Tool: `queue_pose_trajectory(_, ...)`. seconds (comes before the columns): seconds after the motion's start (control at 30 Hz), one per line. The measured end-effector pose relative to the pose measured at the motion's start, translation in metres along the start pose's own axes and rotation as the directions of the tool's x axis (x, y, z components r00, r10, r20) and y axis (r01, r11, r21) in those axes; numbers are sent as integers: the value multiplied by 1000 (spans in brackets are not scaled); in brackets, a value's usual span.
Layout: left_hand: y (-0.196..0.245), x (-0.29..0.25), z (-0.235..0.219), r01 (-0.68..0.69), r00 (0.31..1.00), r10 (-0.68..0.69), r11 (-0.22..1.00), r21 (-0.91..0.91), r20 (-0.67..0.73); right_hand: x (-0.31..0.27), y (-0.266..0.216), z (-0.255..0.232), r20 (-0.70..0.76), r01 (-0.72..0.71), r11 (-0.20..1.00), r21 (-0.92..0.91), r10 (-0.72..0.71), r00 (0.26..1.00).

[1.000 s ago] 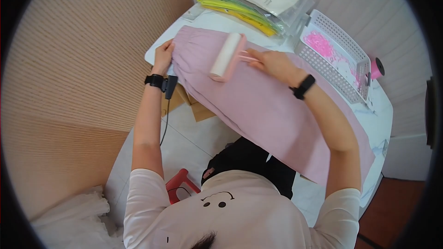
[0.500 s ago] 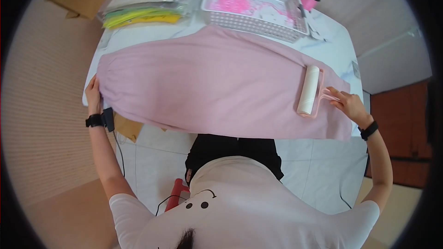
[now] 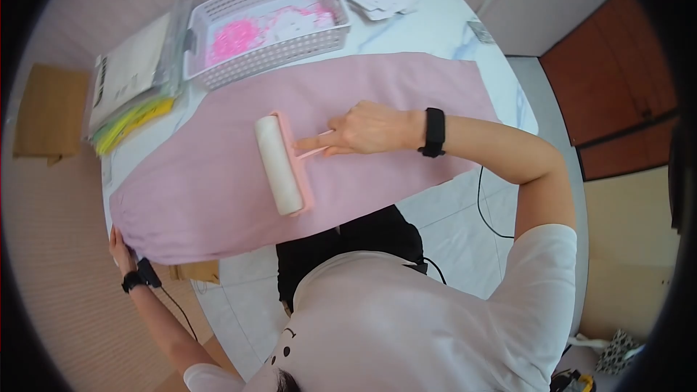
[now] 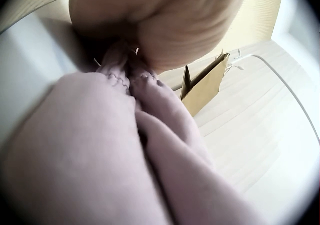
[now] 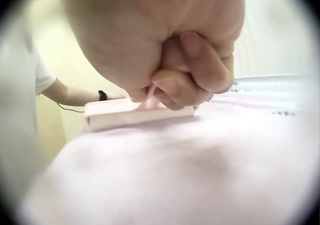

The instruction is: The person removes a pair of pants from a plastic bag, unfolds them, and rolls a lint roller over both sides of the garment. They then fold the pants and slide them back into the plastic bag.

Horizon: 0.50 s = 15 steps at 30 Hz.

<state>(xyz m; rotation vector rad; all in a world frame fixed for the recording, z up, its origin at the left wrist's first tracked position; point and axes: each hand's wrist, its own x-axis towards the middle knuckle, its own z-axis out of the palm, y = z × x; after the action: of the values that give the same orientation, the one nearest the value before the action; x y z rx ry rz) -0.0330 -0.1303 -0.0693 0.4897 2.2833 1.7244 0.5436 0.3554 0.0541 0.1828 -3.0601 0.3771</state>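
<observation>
Head view has a pale-pink roller with a white cylinder [image 3: 279,167] lying across a pink garment [image 3: 210,167], which is spread over the white table [image 3: 428,3]. The right hand [image 3: 370,129] holds its handle, fingers curled round it and the index reaching toward the frame. Toward 8 o'clock from the roller, the left hand [image 3: 122,248] grips the garment's gathered end at the table edge; in the left wrist view the cloth bunches beneath that hand, its fingertips hidden, so how they press cannot be told.

The step in hand looks like rolling the surface of the garment, roughly at mid-length. A further pass would call for light, even pressure with the cylinder flat, while the left hand keeps the gathered end taut so that the fabric does not ruck up.

Around the roller, a white basket [image 3: 287,54] with pink shreds stands at 12 o'clock, clear packets [image 3: 131,65] at 10, loose white papers [image 3: 374,1] at 1 and a small label [image 3: 480,32] at 2. Dark lettering on the top packet is too blurred to read, as is the label. The shirt [image 3: 406,312] carries a partial smiling-face print; no brand can be made out anywhere.
</observation>
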Motion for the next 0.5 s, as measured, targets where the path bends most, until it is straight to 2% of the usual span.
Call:
queue_pose_trajectory(0.03, 6, -3, 3, 19, 1000, -19, 1000, 17, 0, -18, 7, -4, 11, -8, 1000, -8, 8, 1000)
queue_pose_trajectory(0.13, 6, 0, 2, 48, 998, -46, 995, -83, 30, -95, 25, -19, 17, -144, 987, -71, 145, 989)
queue_pose_trajectory(0.17, 2, 4, -4, 40, 999, -38, 997, -59, 26, -121, 24, -25, 29, -227, 972, -60, 229, 973)
queue_pose_trajectory(0.2, -4, 9, -11, 31, 999, -30, 999, -34, 20, -148, 22, -30, 41, -306, 951, -49, 308, 950)
queue_pose_trajectory(0.27, -6, 10, -12, 19, 1000, -19, 1000, 0, 14, -205, 19, -34, 102, -501, 862, -74, 506, 856)
queue_pose_trajectory(0.33, -1, 7, -10, 13, 1000, -13, 1000, 18, 16, -262, 15, -41, 33, -545, 832, -105, 551, 834)
queue_pose_trajectory(0.4, 1, 6, -9, 15, 1000, -15, 999, 43, 4, -301, 1, -60, 123, -637, 735, -231, 672, 730)
queue_pose_trajectory(0.5, 1, 8, -8, 45, 999, -45, 999, 14, 1, -344, -16, -83, 116, -674, 658, -336, 739, 664)
